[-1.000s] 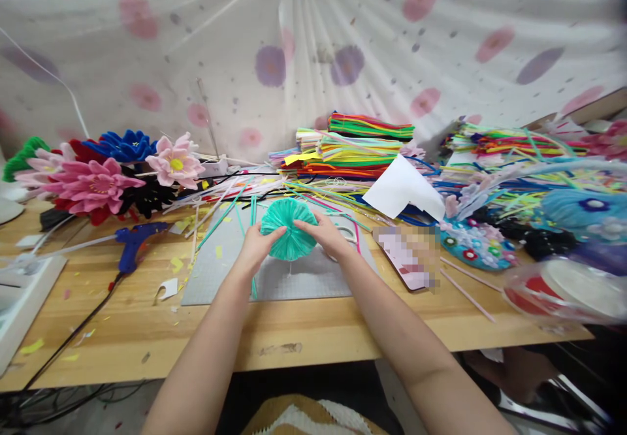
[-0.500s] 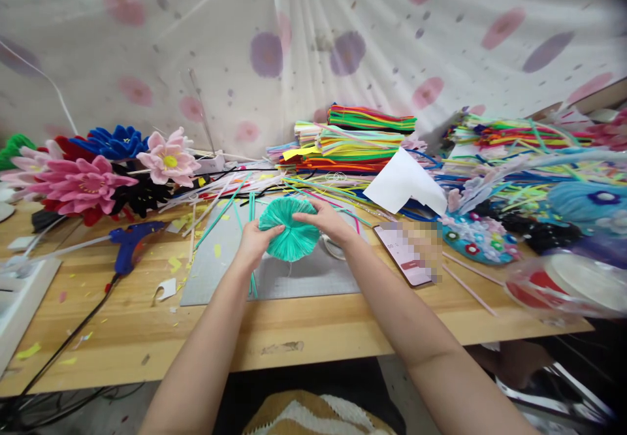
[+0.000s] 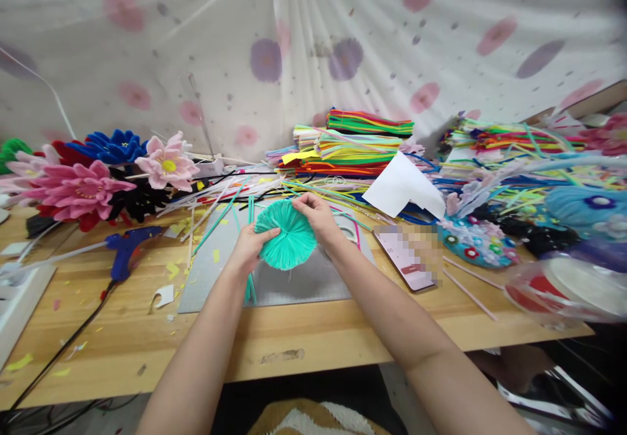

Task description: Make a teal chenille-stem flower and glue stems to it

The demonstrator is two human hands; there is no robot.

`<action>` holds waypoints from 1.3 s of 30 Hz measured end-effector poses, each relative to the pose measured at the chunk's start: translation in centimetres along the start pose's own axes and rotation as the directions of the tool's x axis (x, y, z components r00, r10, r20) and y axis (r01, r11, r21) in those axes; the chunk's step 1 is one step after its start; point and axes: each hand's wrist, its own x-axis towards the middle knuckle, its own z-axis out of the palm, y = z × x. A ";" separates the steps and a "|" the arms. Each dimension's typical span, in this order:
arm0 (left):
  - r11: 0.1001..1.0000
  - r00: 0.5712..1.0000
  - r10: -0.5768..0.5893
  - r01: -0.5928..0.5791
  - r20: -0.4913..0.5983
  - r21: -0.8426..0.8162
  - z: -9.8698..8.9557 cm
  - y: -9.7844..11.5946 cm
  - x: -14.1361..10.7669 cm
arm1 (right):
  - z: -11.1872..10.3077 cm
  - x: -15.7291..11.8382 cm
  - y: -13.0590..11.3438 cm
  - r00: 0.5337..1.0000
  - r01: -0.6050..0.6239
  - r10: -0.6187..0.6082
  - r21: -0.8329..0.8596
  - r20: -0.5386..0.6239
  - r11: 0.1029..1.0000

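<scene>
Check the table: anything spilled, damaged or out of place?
Yes, litter: yellow scraps lie strewn between the glue gun and the mat, a few on the mat itself. The white paper has a notch in its lower edge, perhaps cut. The held disc shows no obvious damage.

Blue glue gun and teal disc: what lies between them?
In the head view, going right from the glue gun: yellow scraps, a pale strip, the grey mat, then the left hand holding the teal disc.

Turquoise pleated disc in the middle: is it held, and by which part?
Yes: the left hand holds the turquoise pleated disc by its left side, thumb near its center; the right hand pinches its upper-right rim.
</scene>
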 end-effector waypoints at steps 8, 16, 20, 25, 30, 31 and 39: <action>0.907 0.957 0.029 -0.147 0.289 0.396 -0.6 2.6 -0.4 | -0.9 -0.1 -0.3 0.993 -0.004 0.023 -0.167 0.115 0.986; 0.723 0.933 0.273 -0.359 0.233 0.590 0.9 3.3 1.1 | -1.4 0.0 -0.9 0.975 0.028 0.030 -0.255 0.222 0.967; 0.756 0.917 0.310 -0.398 0.251 0.519 1.6 2.8 0.9 | -1.3 0.0 -1.7 0.963 0.129 -0.034 -0.345 0.268 0.930; 0.851 0.937 0.310 -0.348 0.158 0.393 1.6 2.3 0.9 | -0.8 0.0 -1.9 0.959 0.167 -0.052 -0.408 0.279 0.898; 0.876 0.941 0.320 -0.339 0.111 0.344 1.3 1.9 1.1 | -0.2 0.3 -1.6 0.951 0.207 -0.076 -0.434 0.301 0.877; 0.889 0.947 0.305 -0.322 0.104 0.325 1.3 2.0 1.1 | -0.1 0.3 -1.5 0.949 0.209 -0.077 -0.426 0.306 0.880; 0.942 0.978 0.187 -0.206 0.096 0.264 1.2 2.7 0.6 | 0.6 0.2 -1.3 0.954 0.191 -0.066 -0.426 0.292 0.885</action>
